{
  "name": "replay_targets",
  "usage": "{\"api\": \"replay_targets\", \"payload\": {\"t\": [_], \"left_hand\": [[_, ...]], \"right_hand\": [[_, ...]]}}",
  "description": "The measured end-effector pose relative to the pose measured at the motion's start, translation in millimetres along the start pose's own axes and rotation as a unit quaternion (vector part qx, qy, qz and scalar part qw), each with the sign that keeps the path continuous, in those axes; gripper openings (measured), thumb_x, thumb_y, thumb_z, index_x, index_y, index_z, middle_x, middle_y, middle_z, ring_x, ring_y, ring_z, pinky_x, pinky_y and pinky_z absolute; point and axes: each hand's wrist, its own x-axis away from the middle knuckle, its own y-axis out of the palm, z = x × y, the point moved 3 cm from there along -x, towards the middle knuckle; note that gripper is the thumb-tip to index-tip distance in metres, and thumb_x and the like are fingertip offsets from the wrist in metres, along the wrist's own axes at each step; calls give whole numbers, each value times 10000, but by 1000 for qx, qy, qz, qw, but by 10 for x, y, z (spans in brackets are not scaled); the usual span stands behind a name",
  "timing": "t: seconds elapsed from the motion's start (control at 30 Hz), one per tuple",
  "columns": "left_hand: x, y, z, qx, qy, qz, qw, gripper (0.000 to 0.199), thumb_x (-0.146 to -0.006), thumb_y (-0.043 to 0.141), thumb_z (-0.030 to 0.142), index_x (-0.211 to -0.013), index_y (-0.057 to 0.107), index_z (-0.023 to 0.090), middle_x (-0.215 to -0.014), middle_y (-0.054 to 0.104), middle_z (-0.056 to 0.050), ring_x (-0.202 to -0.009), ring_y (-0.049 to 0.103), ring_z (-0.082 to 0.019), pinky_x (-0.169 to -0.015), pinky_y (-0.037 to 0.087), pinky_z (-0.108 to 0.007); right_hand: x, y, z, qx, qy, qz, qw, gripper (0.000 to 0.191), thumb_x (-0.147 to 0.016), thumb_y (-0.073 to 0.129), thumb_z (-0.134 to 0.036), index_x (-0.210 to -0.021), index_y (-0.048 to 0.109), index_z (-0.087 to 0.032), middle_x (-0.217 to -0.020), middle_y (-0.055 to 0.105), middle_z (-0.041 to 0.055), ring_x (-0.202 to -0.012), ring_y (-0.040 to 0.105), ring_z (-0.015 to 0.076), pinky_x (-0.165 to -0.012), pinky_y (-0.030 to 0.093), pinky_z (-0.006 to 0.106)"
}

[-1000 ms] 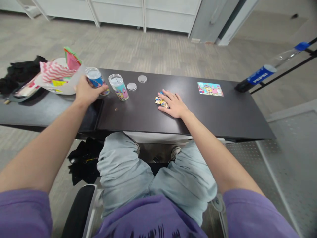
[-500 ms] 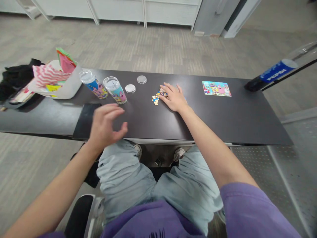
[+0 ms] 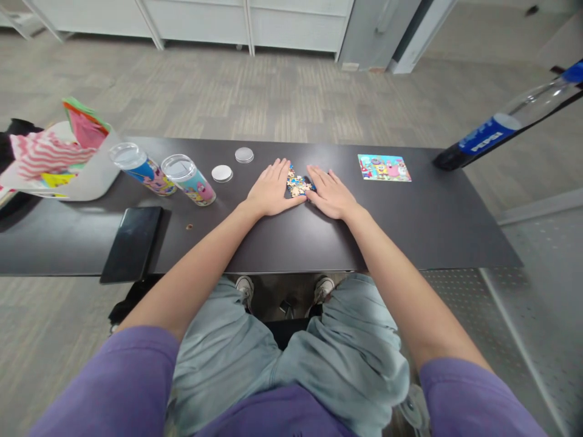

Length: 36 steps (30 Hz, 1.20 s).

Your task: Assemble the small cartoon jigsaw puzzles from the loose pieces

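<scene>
A small heap of jigsaw puzzle pieces (image 3: 298, 184) lies on the dark table between my two hands. My left hand (image 3: 272, 189) is laid flat on the left side of the heap, fingers stretched forward and thumb along its near edge. On the right side, my right hand (image 3: 331, 193) rests palm down with its fingers extended. Both hands touch the edges of the heap, and the fingers hide some pieces. Farther right lies a colourful cartoon picture card (image 3: 385, 167).
Two clear cartoon-printed canisters (image 3: 189, 180) stand at left, near two round lids (image 3: 222, 174). A black phone-like slab (image 3: 132, 243) lies at the front edge of the table (image 3: 437, 224). A white bin (image 3: 98, 176) holds coloured packets. A Pepsi bottle (image 3: 487, 135) is at the right end.
My left hand has come down from above the table to the left side of the puzzle pieces. My right hand stays at the heap's right side, and the pieces are closer together.
</scene>
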Motion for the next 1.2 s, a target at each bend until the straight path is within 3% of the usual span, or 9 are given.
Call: {"api": "replay_targets", "payload": {"t": [0.17, 0.3, 0.37, 0.43, 0.5, 0.57, 0.77, 1.0, 1.2], "left_hand": [[-391, -43, -14, -9, 9, -24, 1000, 1083, -1201, 609, 650, -2005, 346, -26, -2115, 351, -325, -2025, 298, -474, -1672, 242, -654], [-487, -24, -98, 13, 23, -8, 1000, 917, -1229, 581, 612, -1965, 494, 73, -2097, 437, -273, -2006, 360, -461, -1653, 285, -701], [-484, -6, -146, 21, 33, -4, 999, 828, -1244, 566, 594, -1926, 575, 124, -2089, 472, -246, -1997, 385, -453, -1647, 299, -708], [-467, 4, -188, 26, 46, -4, 999, 781, -1246, 574, 586, -1895, 626, 154, -2075, 505, -234, -1990, 401, -453, -1641, 312, -717], [-445, -5, -231, 31, 65, 2, 997, 769, -1232, 608, 584, -1872, 661, 161, -2059, 529, -239, -1985, 405, -468, -1622, 343, -732], [-422, -34, -287, 36, 85, 21, 995, 744, -1205, 657, 580, -1837, 712, 191, -2035, 566, -231, -1970, 425, -487, -1587, 390, -753], [-413, -132, -493, 62, 133, 89, 985, 478, -1174, 706, 563, -1542, 914, 339, -1697, 842, -142, -1615, 740, -436, -1443, 526, -740], [-458, -181, -486, 98, 136, 89, 982, 375, -1177, 688, 555, -1375, 955, 380, -1526, 901, -111, -1460, 798, -406, -1349, 605, -692], [-525, -225, -452, 128, 113, 112, 979, 291, -1080, 773, 667, -1200, 959, 478, -1367, 938, -76, -1365, 812, -460, -1255, 623, -764]], "right_hand": [[-449, -30, 254, -68, -13, 24, 997, 939, -1263, 409, -526, -2107, 323, -124, -2173, 340, 104, -2042, 299, 335, -1694, 139, 594], [-671, -38, 592, -253, -67, 134, 956, 861, -1192, 527, -654, -1960, 577, -269, -2001, 651, 135, -1900, 546, 379, -1614, 370, 619], [-671, -80, 717, -302, -93, 186, 930, 742, -1137, 654, -729, -1728, 769, -296, -1766, 816, 163, -1663, 721, 415, -1468, 534, 622], [-606, -146, 764, -291, -120, 193, 929, 581, -1057, 831, -775, -1390, 893, -302, -1425, 892, 133, -1254, 804, 372, -1199, 648, 561], [-512, -225, 740, -255, -157, 146, 943, 491, -987, 976, -759, -1098, 907, -285, -1143, 840, 73, -911, 681, 267, -945, 596, 466], [-422, -316, 703, -256, -164, 102, 947, 458, -982, 1031, -712, -998, 905, -272, -1048, 777, 39, -788, 548, 208, -816, 481, 417], [-310, -440, 536, -262, -158, -8, 952, 402, -881, 1142, -622, -946, 948, -276, -983, 755, 35, -920, 664, 257, -845, 455, 409], [-303, -306, 143, -272, -229, -79, 931, 296, -979, 1081, -518, -963, 947, -255, -971, 770, 18, -867, 602, 219, -822, 455, 398], [-235, -185, -162, -275, -299, -103, 908, 267, -1121, 961, -480, -1012, 912, -241, -961, 761, 12, -899, 616, 214, -867, 472, 385]]}}
